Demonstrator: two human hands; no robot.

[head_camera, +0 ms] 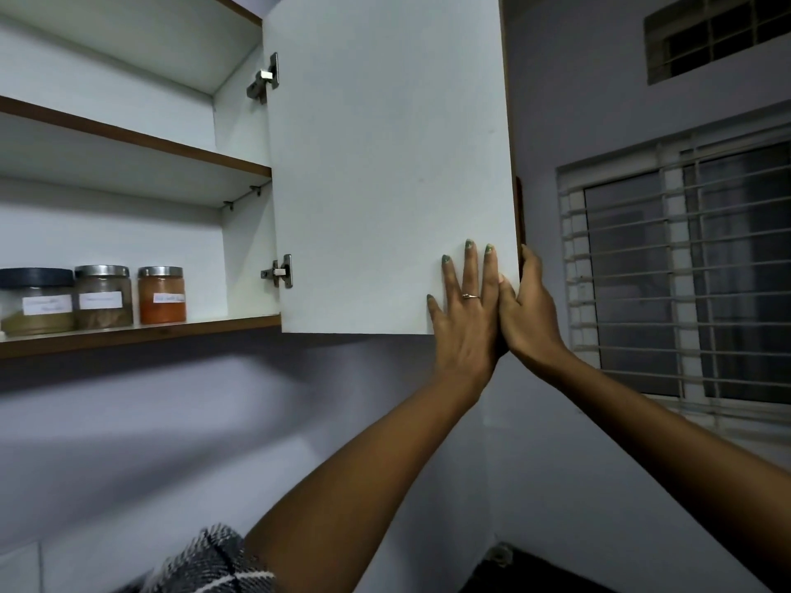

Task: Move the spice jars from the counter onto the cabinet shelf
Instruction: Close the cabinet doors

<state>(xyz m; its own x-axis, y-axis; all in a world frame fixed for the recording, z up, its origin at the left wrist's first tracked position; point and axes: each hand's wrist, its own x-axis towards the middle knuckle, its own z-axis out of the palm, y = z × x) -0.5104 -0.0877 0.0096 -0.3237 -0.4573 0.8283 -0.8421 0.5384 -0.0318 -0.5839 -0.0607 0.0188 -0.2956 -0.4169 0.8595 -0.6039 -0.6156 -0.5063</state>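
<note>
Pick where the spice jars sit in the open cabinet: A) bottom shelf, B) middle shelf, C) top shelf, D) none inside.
A: three spice jars stand in a row on the bottom shelf, while the shelves above show nothing on them and both hands rest on the open door.

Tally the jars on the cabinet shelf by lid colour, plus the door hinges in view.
Black-lid jar: 1
Silver-lid jars: 2, one brown contents, one orange
Door hinges: 2, upper, lower
Total: 5 items, 3 of them jars, all on the lowest shelf.
</note>
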